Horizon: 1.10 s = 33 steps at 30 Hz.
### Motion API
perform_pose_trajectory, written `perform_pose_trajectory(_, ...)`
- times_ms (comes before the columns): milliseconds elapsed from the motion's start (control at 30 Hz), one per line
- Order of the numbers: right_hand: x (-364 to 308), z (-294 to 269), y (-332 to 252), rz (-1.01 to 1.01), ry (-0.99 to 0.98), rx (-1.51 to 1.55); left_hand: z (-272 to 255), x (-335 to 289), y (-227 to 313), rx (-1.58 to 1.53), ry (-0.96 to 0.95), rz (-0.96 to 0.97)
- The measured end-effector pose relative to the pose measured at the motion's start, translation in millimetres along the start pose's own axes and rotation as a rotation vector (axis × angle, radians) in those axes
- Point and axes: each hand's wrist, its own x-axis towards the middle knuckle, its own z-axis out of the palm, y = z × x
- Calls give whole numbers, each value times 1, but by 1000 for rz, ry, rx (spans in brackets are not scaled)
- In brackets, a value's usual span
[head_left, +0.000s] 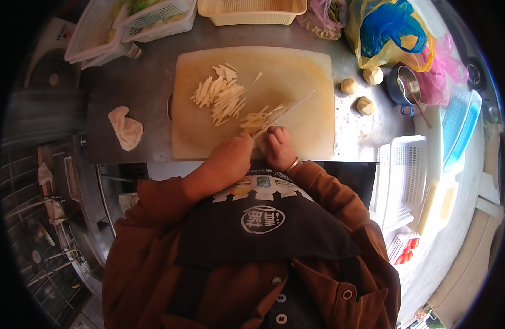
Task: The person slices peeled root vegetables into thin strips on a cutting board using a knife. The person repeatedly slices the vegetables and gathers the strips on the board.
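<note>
My left hand [233, 153] is closed round the handle of a knife [292, 108], whose thin blade slants away to the right over the cutting board [307, 71]. Close beside the blade, my right hand [278, 147] has its fingers curled down onto the near part of the board; what lies under them is mostly hidden. Fresh pale strips [255, 120] rest against the blade's left side. Farther back and left lies a larger pile of cut pale-yellow strips [219, 97], and one stray strip [258, 77] lies apart to its right.
Three round peeled potatoes [349, 86] sit right of the board, near a blue pot [401, 88] and plastic bags [395, 33]. A crumpled cloth [126, 129] lies left. White baskets [96, 33] and a cream tray [252, 16] stand at the back; more baskets [408, 175] are at right.
</note>
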Motion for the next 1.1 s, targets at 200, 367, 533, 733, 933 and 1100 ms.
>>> perform_pose_trajectory(200, -2, 3, 1, 24, 11, -4, -1, 10, 11, 72, -58, -25)
perform_pose_trajectory(367, -5, 5, 4, 4, 42, 12, -5, 4, 7, 47, -92, -57)
perform_pose_trajectory(533, 1, 5, 2, -9, 48, -7, 12, 14, -2, 38, -40, -45)
perform_pose_trajectory(733, -4, -35, -2, 51, -94, 74, 10, 15, -21, -79, 87, -5)
perform_pose_trajectory(933, -20, -38, -2, 106, -176, 102, -2, 17, -43, -45, 176, 24)
perform_pose_trajectory(1100, -14, -24, 0, 105, -149, 119, -30, 23, -83, 45, 258, -48)
